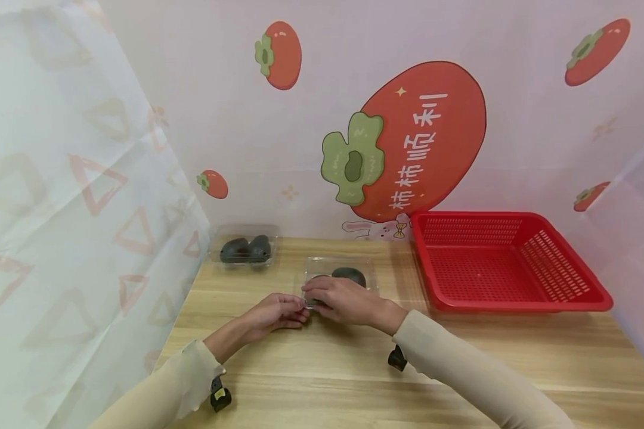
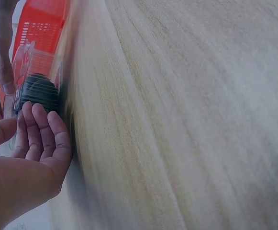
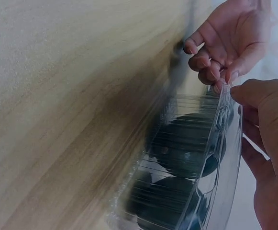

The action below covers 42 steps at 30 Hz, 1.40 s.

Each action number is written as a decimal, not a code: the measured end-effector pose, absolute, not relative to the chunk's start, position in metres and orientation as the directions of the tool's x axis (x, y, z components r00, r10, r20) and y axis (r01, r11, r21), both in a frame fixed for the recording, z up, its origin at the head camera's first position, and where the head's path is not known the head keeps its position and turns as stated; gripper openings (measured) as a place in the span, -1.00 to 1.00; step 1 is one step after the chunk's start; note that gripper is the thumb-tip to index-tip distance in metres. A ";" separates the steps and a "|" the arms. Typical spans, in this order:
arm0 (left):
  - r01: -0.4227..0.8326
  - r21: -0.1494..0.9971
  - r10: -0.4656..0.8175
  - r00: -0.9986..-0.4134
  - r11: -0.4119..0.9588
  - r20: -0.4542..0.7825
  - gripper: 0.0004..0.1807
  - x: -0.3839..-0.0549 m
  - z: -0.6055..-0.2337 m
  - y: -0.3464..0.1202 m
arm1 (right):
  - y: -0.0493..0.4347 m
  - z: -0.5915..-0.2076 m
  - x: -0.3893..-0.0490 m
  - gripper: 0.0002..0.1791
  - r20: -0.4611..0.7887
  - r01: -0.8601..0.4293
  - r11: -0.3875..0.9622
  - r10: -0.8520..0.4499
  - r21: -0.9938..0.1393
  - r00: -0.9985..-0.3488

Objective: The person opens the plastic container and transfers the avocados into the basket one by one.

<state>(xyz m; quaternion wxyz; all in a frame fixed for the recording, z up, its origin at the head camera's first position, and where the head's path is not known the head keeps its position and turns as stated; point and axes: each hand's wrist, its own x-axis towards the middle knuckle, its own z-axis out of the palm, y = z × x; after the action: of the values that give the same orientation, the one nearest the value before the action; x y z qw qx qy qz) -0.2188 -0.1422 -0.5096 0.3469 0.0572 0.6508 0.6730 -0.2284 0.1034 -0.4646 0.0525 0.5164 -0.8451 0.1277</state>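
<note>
A clear plastic clamshell box [image 1: 372, 277] holding dark avocados [image 3: 184, 146] lies on the table in front of me, its lid over them. My left hand [image 1: 279, 313] is at the box's near-left corner, where thumb and index finger pinch the rim; its other fingers are loosely bent in the right wrist view. From above, my right hand [image 1: 346, 301] rests on the lid near the same corner, with its thumb touching the rim. This hand hides part of the box and one avocado in the head view.
Another clear clamshell box [image 1: 276, 244] with dark avocados stands at the back left of the table. A red perforated plastic basket [image 1: 515, 307] sits at the back right. White cloth printed with persimmons hangs behind and at the sides.
</note>
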 end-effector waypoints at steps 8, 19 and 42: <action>-0.399 0.914 0.546 -0.750 0.077 -0.374 -0.70 -0.219 -0.511 -0.143 | 0.103 -0.472 -0.230 -0.68 0.263 -0.890 0.419 -0.851 -0.181 -0.455; -0.419 0.906 0.552 -0.742 0.063 -0.381 -0.66 -0.219 -0.512 -0.144 | 0.102 -0.473 -0.228 -0.68 0.292 -0.901 0.410 -0.852 -0.144 -0.434; -0.395 0.915 0.541 -0.754 0.080 -0.372 -0.72 -0.219 -0.512 -0.141 | 0.094 -0.475 -0.225 -0.71 0.340 -0.911 0.408 -0.849 -0.066 -0.405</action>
<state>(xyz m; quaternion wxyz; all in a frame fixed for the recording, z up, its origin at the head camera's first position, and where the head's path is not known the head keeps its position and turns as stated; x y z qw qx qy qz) -0.2191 -0.1414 -0.5123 0.3460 0.0564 0.6481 0.6761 -0.2254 0.0939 -0.4749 0.1274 0.5305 -0.8292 0.1216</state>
